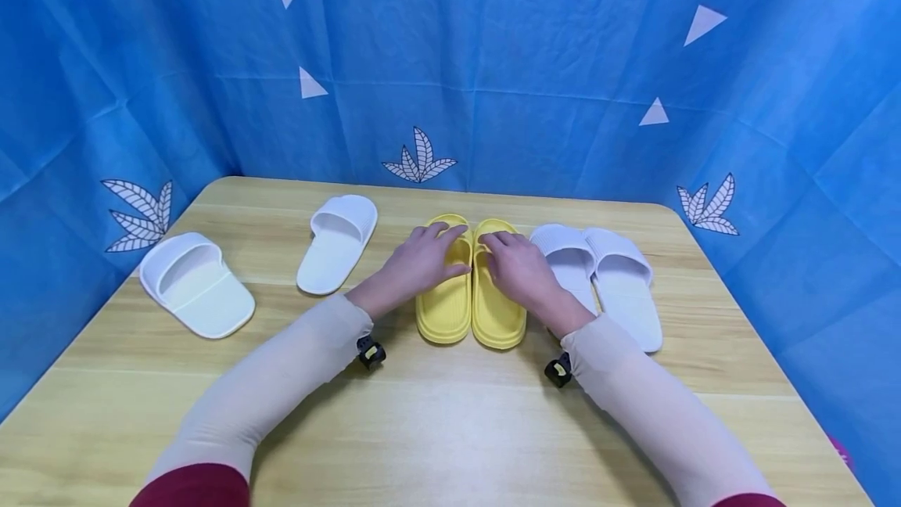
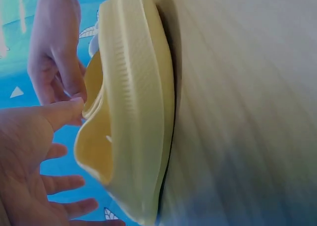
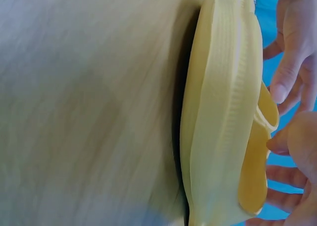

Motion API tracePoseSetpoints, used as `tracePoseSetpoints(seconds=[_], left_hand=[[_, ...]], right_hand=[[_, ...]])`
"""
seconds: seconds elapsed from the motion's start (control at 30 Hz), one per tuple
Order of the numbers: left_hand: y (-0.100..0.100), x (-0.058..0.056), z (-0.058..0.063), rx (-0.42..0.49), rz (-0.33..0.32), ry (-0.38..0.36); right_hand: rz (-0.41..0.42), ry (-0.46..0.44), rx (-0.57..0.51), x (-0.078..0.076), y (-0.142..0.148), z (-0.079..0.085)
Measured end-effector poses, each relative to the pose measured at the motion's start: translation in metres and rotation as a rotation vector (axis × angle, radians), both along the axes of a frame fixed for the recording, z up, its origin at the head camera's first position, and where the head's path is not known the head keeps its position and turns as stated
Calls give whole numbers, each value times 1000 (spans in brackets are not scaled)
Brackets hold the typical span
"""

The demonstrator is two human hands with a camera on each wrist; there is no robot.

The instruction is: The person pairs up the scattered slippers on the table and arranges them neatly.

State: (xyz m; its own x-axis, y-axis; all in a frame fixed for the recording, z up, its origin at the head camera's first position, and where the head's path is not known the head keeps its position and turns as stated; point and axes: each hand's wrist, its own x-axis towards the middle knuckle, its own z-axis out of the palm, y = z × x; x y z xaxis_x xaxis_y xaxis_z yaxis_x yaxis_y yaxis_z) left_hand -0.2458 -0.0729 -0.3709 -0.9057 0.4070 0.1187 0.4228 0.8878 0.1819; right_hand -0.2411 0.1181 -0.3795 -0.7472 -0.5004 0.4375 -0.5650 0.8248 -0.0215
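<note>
Two yellow slippers stand side by side on the table, toes pointing away: the left yellow slipper [image 1: 443,315] and the right yellow slipper [image 1: 498,323]. My left hand [image 1: 422,260] is over the left one, its fingers spread above the strap and the thumb reaching toward the inner side. Over the other slipper's strap is my right hand [image 1: 521,268], with relaxed, slightly bent fingers. In the left wrist view the left hand [image 2: 25,161] has its fingers apart beside the yellow upper [image 2: 133,87]. The right wrist view shows the right hand's [image 3: 299,161] fingertips right at the strap opening.
Close on the right lies a pair of white slippers, the nearer one [image 1: 573,272] partly behind my right hand and the other [image 1: 626,303] beside it. Two single white slippers, one upright [image 1: 331,257] and one angled [image 1: 211,303], lie to the left. A blue curtain [image 1: 479,45] surrounds the table [image 1: 450,429].
</note>
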Motion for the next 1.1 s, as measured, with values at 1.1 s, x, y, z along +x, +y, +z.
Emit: tracePoseSetpoints(seconds=[1.1], left_hand=[[-102,29,9,100,52,38]], right_hand=[[34,-59,43,8,-69,18]])
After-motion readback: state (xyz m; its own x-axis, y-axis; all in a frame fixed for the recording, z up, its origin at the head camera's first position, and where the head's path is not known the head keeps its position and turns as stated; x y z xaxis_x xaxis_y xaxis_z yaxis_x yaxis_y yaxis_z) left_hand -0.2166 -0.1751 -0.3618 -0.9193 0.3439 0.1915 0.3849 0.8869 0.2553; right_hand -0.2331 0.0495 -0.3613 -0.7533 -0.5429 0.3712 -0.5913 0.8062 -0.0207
